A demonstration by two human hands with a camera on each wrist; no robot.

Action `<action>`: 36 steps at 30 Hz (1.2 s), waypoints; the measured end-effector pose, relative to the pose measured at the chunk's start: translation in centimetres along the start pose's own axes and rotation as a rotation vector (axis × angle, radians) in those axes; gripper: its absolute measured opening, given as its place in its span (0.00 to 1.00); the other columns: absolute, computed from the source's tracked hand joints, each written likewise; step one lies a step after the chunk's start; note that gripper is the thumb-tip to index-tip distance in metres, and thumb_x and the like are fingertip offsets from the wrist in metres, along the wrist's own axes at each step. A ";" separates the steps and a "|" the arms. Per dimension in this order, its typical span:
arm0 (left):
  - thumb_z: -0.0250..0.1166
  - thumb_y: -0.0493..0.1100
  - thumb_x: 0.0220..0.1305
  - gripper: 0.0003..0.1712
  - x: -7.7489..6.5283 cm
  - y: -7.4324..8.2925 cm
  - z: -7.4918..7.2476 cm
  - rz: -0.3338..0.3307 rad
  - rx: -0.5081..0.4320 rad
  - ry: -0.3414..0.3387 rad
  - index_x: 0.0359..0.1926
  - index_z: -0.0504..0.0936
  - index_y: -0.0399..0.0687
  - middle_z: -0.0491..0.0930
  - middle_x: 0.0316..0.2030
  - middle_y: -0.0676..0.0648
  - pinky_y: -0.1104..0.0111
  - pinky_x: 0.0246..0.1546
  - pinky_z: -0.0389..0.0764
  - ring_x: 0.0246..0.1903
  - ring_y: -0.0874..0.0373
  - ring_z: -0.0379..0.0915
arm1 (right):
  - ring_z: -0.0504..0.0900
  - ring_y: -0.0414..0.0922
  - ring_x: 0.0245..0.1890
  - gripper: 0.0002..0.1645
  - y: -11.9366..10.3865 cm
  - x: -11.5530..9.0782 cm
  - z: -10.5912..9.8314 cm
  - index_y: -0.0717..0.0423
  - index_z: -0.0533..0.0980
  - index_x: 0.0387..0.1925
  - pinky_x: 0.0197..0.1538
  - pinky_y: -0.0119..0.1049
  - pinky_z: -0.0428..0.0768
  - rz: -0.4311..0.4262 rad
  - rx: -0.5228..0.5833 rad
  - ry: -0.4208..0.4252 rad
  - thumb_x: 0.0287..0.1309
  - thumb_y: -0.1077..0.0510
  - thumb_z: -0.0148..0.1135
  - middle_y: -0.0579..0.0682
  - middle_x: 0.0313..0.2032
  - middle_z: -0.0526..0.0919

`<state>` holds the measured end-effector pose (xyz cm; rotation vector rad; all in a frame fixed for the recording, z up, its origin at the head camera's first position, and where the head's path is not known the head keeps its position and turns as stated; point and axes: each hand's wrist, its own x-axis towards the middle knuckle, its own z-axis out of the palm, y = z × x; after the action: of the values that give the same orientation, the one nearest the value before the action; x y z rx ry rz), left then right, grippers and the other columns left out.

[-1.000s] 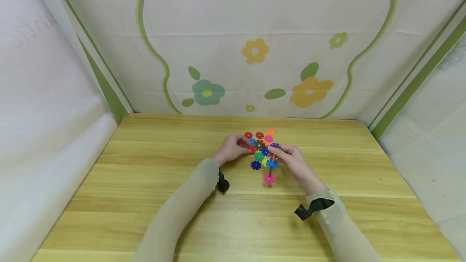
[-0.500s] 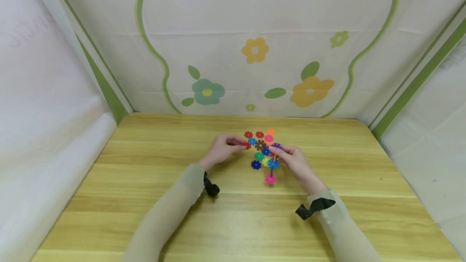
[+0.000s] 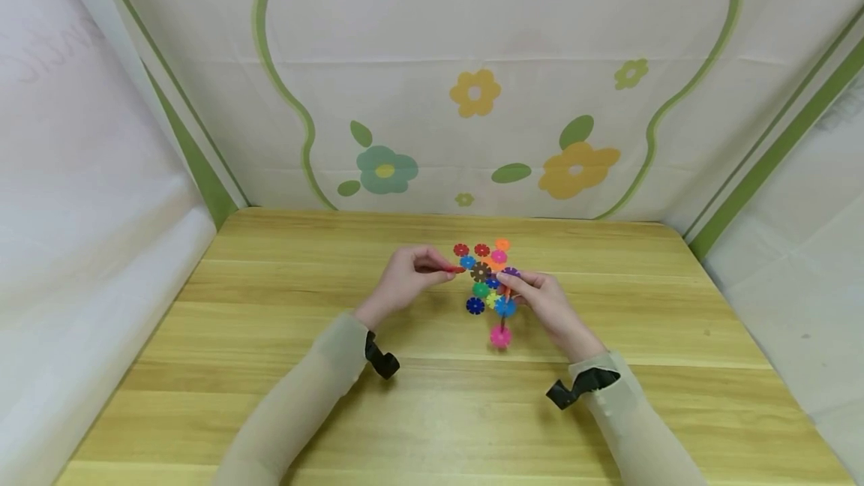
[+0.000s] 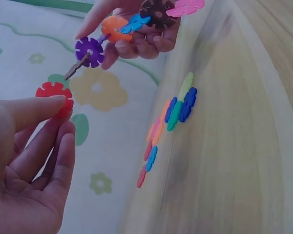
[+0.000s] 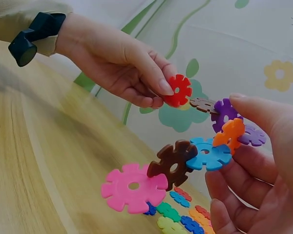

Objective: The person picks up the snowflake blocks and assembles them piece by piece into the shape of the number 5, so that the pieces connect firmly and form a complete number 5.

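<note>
My left hand [image 3: 403, 276] pinches a red notched plastic disc [image 5: 184, 90] between thumb and fingers. My right hand [image 3: 548, 307] grips a chain of interlocked discs by its purple disc [image 4: 83, 48] end, fingers curled beneath. In the right wrist view the chain runs from a thin brown disc [image 5: 201, 104] through purple, an orange disc [image 5: 226, 130], a blue disc [image 5: 219, 157] and a larger-looking brown disc [image 5: 162, 158] to a pink disc [image 5: 118, 196]. A second purple disc [image 5: 254, 136] juts out sideways. The left wrist view has a small gap between the red disc and the thin brown one.
Several loose discs lie on the wooden table [image 3: 432, 411] beyond and below the hands, among them a green disc [image 3: 480, 289], a dark blue disc [image 3: 475, 306] and a red disc [image 3: 461, 250]. A white floral cloth [image 3: 405, 103] rises behind the table, with more cloth at both sides.
My left hand has drawn back to the left with the red disc, which now appears more edge-on in the head view. The right hand and its chain stay almost in place.
</note>
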<state>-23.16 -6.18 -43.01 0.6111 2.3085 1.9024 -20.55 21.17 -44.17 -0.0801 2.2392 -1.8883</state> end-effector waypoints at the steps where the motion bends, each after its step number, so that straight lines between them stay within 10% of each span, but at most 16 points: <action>1: 0.73 0.36 0.63 0.04 -0.1 0.1 0.0 0.008 -0.002 -0.005 0.39 0.87 0.44 0.87 0.38 0.49 0.62 0.44 0.85 0.39 0.54 0.84 | 0.78 0.46 0.46 0.30 0.0 0.0 0.0 0.69 0.83 0.46 0.53 0.39 0.78 0.001 0.000 0.000 0.69 0.42 0.65 0.51 0.40 0.87; 15: 0.72 0.32 0.64 0.03 -0.3 -0.1 0.6 0.045 -0.046 -0.067 0.38 0.87 0.41 0.88 0.40 0.47 0.62 0.45 0.85 0.40 0.52 0.85 | 0.73 0.49 0.44 0.31 0.1 -0.1 0.3 0.70 0.83 0.40 0.57 0.46 0.69 0.007 -0.011 -0.036 0.69 0.41 0.64 0.52 0.38 0.82; 24: 0.73 0.33 0.63 0.03 -0.3 -0.3 1.0 0.033 -0.038 -0.057 0.37 0.87 0.42 0.88 0.38 0.48 0.62 0.44 0.85 0.39 0.53 0.85 | 0.80 0.58 0.48 0.31 -0.1 -0.1 0.8 0.46 0.73 0.70 0.54 0.41 0.77 -0.086 -0.008 -0.084 0.71 0.43 0.63 0.59 0.45 0.83; 36: 0.74 0.36 0.62 0.04 -0.4 -0.3 1.2 0.026 -0.020 -0.039 0.37 0.87 0.42 0.87 0.37 0.48 0.62 0.44 0.85 0.38 0.54 0.85 | 0.83 0.53 0.52 0.34 -0.5 -0.1 1.3 0.50 0.78 0.64 0.49 0.41 0.84 -0.133 -0.015 -0.070 0.57 0.49 0.77 0.54 0.55 0.83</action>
<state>-22.51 -5.28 -43.62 0.6731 2.2660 1.9051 -20.22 19.84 -43.89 -0.2998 2.2517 -1.9019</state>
